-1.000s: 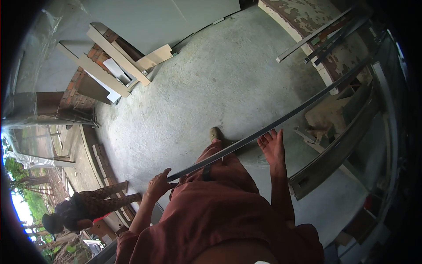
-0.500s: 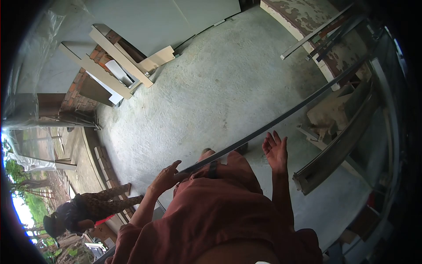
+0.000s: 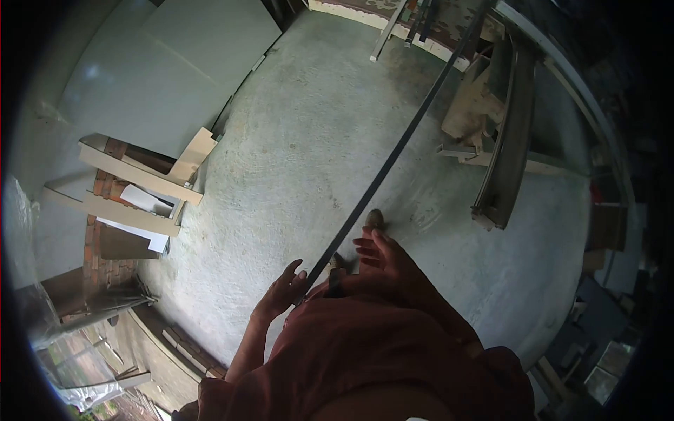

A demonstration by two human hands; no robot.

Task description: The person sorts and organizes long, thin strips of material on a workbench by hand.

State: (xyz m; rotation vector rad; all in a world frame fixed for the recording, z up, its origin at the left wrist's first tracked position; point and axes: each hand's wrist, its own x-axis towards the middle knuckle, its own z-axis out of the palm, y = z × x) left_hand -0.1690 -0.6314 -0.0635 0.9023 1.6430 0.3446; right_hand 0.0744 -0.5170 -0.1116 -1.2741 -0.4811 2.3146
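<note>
A long, dark, narrow bar [image 3: 393,156] slants from my waist up to the far right. My left hand [image 3: 279,291] is at the near end of this bar, closed against it with the thumb alongside; part of the grip is hidden. My right hand [image 3: 385,254] is in front of my body, just right of the bar and apart from it. Its fingers are spread and point left, with nothing in them.
Right of the bar, a long channel-shaped piece [image 3: 507,140] leans out over the floor. A ledge with peeling paint [image 3: 337,8] carries several bars at the back. Cut boards [image 3: 140,172] lean by brickwork at left. My shoe [image 3: 375,219] is on the concrete floor [image 3: 281,175].
My view has turned, so the room appears rotated and the bar looks steeper. My right hand has come inward from the right toward the bar. My left hand has stayed by the bar.
</note>
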